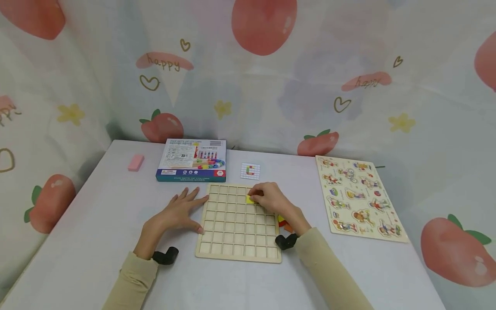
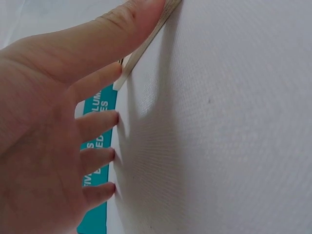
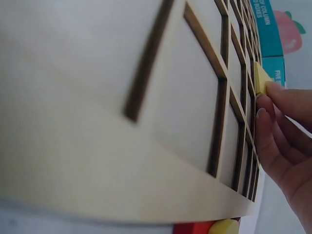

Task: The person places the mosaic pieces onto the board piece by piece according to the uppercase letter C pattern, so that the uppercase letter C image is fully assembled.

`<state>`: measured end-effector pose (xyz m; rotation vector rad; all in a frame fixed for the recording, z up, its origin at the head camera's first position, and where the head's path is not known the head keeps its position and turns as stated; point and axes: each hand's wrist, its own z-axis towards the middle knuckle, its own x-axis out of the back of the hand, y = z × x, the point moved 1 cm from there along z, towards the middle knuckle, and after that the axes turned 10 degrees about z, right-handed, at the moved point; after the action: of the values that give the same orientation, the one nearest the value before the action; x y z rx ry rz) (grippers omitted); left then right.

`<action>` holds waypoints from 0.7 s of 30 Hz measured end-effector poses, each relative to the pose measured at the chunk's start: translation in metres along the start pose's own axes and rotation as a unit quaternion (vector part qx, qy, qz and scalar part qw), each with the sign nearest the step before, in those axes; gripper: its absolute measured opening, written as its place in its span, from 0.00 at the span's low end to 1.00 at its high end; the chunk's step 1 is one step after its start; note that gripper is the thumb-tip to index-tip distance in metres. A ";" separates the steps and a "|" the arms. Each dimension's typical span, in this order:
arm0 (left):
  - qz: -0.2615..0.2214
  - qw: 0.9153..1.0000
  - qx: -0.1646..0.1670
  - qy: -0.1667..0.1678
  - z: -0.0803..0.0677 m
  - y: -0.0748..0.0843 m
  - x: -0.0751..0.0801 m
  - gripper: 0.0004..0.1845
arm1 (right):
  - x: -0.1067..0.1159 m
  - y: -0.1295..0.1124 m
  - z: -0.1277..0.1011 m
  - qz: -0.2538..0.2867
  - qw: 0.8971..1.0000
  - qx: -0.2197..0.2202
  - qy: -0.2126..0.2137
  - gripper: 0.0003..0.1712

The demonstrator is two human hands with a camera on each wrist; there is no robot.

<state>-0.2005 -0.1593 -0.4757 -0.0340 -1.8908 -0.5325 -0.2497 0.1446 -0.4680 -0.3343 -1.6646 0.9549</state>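
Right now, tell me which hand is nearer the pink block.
Left. The left hand touches the board, to the right of the pink block; the right hand is farther right, pinching a yellow piece.

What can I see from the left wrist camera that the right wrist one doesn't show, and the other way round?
Only the left wrist view shows the left hand, from its palm side.

Only the right wrist view shows the right hand pinching a yellow piece, the grid of squares on the wooden board, a red piece and a second yellow piece by its edge, and a printed fruit on the backdrop.

Both show part of the wooden board and the lettered teal side of the box.
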 end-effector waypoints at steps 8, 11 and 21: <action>0.004 1.000 0.000 -0.001 0.000 0.001 0.001 0.57 | 0.000 -0.002 -0.002 -0.010 1.000 0.003 -0.001 0.06; 0.005 1.000 0.000 0.000 0.000 0.002 0.001 0.57 | 0.001 -0.004 -0.004 -0.012 1.000 0.004 0.001 0.06; -0.001 1.000 -0.002 0.002 -0.002 0.002 0.000 0.57 | 0.007 -0.002 -0.014 0.022 1.000 -0.005 0.010 0.07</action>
<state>-0.1986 -0.1578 -0.4744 -0.0337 -1.8866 -0.5371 -0.2387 0.1532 -0.4614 -0.3874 -1.6509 0.9735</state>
